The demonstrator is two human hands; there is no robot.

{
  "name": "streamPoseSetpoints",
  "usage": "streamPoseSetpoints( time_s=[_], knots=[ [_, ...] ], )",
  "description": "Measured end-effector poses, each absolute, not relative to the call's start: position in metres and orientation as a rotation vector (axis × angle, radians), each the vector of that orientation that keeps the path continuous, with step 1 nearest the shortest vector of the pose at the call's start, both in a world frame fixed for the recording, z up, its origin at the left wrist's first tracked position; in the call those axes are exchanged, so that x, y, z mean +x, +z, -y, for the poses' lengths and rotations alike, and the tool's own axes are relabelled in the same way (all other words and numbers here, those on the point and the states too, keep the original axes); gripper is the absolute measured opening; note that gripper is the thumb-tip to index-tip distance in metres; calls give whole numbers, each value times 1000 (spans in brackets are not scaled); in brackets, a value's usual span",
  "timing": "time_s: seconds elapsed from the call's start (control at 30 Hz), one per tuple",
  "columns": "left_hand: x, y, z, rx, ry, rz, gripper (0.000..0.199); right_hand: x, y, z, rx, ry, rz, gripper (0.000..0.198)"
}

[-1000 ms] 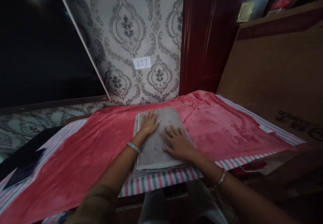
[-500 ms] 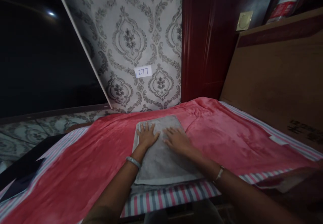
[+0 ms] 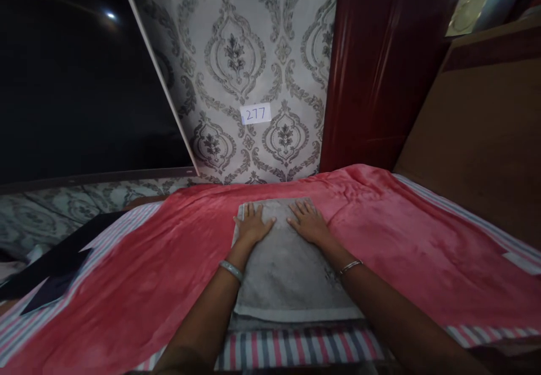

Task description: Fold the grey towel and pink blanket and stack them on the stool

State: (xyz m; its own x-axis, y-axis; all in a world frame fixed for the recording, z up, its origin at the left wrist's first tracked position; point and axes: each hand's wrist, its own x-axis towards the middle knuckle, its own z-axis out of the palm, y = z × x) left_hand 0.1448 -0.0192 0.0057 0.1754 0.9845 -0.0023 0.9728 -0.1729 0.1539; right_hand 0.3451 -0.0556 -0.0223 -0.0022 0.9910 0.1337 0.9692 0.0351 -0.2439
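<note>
A grey folded towel (image 3: 291,273) lies flat in front of me, its pale hem towards the near edge. My left hand (image 3: 253,225) rests on its far left corner, fingers spread and palm down. On the far right corner lies my right hand (image 3: 310,224), also flat with its fingers apart. Neither hand grips the cloth. Beneath the towel is a red plush blanket (image 3: 406,251), spread over a striped cloth (image 3: 296,348) that shows along the front. My forearms cover parts of the towel's sides.
A large black screen (image 3: 84,82) leans at the left. Behind is a patterned wall (image 3: 236,53) with a paper label (image 3: 256,114) reading 277. A dark red panel (image 3: 372,65) and a big cardboard box (image 3: 486,138) stand at the right. Dark flat items (image 3: 59,285) lie at the left edge.
My right hand has slid from near the towel's middle out to its far right corner. The left hand stays at the left corner. The view has turned slightly.
</note>
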Motion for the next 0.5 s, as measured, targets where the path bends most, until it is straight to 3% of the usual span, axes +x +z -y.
streamPoseSetpoints(
  time_s=[0.5],
  knots=[
    [111,-7,3,2270,160,-1835,80,349,-8,64,-2040,333,2177,62]
  ],
)
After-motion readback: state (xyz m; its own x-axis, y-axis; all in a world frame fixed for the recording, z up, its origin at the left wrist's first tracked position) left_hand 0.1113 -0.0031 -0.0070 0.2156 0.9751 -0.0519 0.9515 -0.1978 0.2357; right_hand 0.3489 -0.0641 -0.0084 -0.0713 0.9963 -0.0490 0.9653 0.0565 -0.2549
